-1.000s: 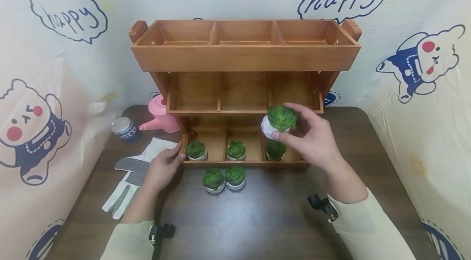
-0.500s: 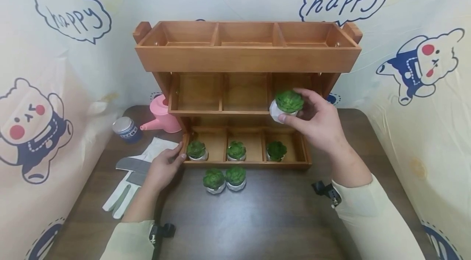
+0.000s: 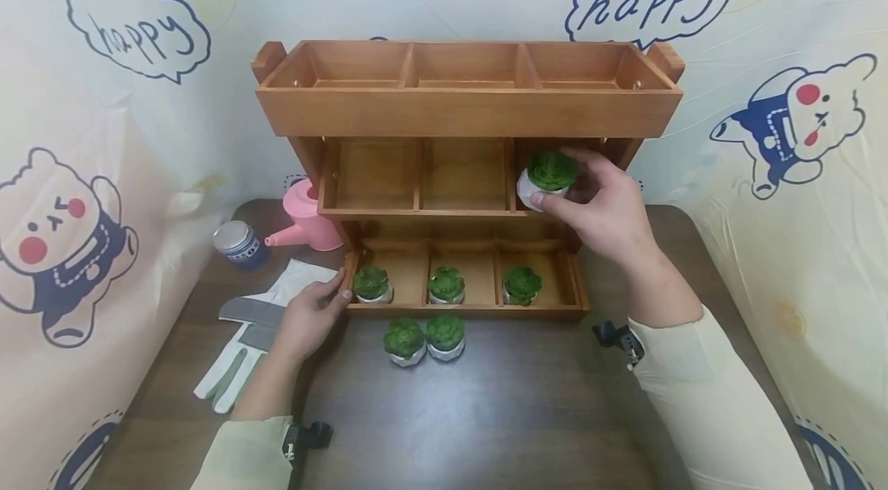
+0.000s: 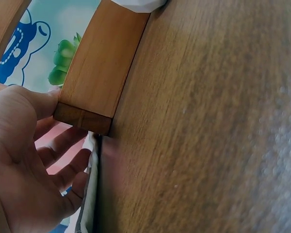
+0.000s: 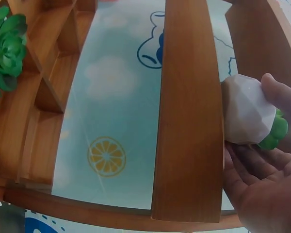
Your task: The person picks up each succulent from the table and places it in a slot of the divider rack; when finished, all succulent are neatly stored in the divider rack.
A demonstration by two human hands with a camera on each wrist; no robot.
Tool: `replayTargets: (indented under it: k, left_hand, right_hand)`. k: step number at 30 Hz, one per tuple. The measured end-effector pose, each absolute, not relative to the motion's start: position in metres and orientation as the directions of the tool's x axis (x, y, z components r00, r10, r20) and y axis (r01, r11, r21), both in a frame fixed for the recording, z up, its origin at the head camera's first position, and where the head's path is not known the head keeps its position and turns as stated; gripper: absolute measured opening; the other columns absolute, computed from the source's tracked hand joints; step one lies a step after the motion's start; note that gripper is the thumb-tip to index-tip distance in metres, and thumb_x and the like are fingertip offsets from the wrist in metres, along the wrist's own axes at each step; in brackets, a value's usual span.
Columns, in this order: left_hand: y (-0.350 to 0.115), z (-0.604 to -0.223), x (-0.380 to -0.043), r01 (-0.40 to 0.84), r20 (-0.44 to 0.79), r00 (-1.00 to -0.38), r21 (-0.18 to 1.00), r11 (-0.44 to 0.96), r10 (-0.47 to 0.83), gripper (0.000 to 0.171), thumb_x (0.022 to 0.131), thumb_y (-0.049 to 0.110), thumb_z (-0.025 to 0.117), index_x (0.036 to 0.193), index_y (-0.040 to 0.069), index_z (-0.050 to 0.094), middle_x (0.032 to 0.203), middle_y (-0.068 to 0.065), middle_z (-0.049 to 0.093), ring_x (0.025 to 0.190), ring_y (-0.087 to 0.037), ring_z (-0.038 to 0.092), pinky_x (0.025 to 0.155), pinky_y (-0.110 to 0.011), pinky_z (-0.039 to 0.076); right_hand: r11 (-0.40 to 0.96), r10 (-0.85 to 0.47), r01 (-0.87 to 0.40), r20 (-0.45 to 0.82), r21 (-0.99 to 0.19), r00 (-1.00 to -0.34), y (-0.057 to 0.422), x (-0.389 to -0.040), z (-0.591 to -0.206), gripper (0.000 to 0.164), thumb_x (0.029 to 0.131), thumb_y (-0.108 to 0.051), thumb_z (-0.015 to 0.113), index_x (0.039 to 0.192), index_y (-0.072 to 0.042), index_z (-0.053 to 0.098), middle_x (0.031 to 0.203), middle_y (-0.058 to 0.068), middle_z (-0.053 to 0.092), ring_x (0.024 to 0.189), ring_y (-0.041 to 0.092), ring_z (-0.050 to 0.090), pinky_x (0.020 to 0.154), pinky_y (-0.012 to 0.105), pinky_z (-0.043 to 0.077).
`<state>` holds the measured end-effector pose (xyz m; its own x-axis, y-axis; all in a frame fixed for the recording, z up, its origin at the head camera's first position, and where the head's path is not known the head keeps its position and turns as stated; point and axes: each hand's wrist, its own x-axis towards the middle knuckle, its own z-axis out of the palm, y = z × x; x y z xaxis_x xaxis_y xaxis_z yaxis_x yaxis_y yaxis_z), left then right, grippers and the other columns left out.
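My right hand point(image 3: 613, 216) holds a small potted succulent point(image 3: 551, 172), thumb and fingers around its white faceted pot point(image 5: 248, 109). It is at the right compartment of the middle tier of a wooden plant shelf point(image 3: 458, 114), just above the front board point(image 5: 190, 116). My left hand point(image 3: 311, 314) grips the left end of the bottom tier, thumb at the board's top edge and the other fingers outside it. In the bottom tier stand three potted succulents: left point(image 3: 371, 283), middle point(image 3: 446, 284) and right point(image 3: 522, 285).
Two more potted succulents point(image 3: 405, 340) stand side by side on the table point(image 3: 486, 413), in front of the shelf. To the left are a pink watering can point(image 3: 308, 219), a lidded blue-and-white jar point(image 3: 239, 243) and grey-white gloves point(image 3: 239, 355).
My right hand has raised the potted succulent up and to the right, from over the bottom tier to the middle tier's right compartment. The left hand stays at the shelf end.
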<state>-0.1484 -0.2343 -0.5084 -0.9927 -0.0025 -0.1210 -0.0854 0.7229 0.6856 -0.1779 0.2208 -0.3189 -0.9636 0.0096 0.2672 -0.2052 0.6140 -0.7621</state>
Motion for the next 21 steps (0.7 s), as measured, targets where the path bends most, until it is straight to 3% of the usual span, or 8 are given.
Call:
replayTargets:
  k: [6,17,21]
  left_hand:
    - [-0.235,-0.508,-0.148,-0.091,-0.128,-0.992,0.689,0.719,-0.003,0.062,0.103,0.053,0.058,0.158,0.027,0.044,0.138,-0.019,0.062,0.126,-0.041,0.056,0.107,-0.066,0.041]
    - [-0.235,-0.507,-0.146,-0.095,-0.133,-0.991,0.690,0.718,-0.004,0.063,0.102,0.054,0.058,0.158,0.027,0.044,0.137,-0.019,0.062,0.125,-0.041,0.057,0.107,-0.066,0.042]
    - [-0.235,-0.508,-0.148,-0.118,-0.163,-0.987,0.695,0.709,-0.005,0.063,0.102,0.055,0.058,0.159,0.031,0.042,0.139,-0.018,0.061,0.128,-0.041,0.056,0.107,-0.066,0.041]
  right_hand:
    - [0.628,-0.005,-0.192,0.243,-0.754,-0.970,0.221,-0.185,-0.321,0.076,0.084,-0.048,0.085,0.146,-0.015,0.056,0.134,0.009,0.065,0.102,0.026,0.070,0.091,0.047,0.058]
    - [0.708,-0.061,-0.195,0.217,-0.679,-0.974,0.219,-0.193,-0.326,0.077,0.086,-0.049,0.082,0.147,-0.011,0.054,0.125,0.013,0.065,0.100,0.029,0.064,0.087,0.048,0.055]
    - [0.747,-0.075,-0.175,0.181,-0.641,-0.981,0.217,-0.195,-0.325,0.079,0.088,-0.051,0.079,0.151,-0.012,0.050,0.129,0.015,0.062,0.100,0.031,0.060,0.087,0.049,0.054]
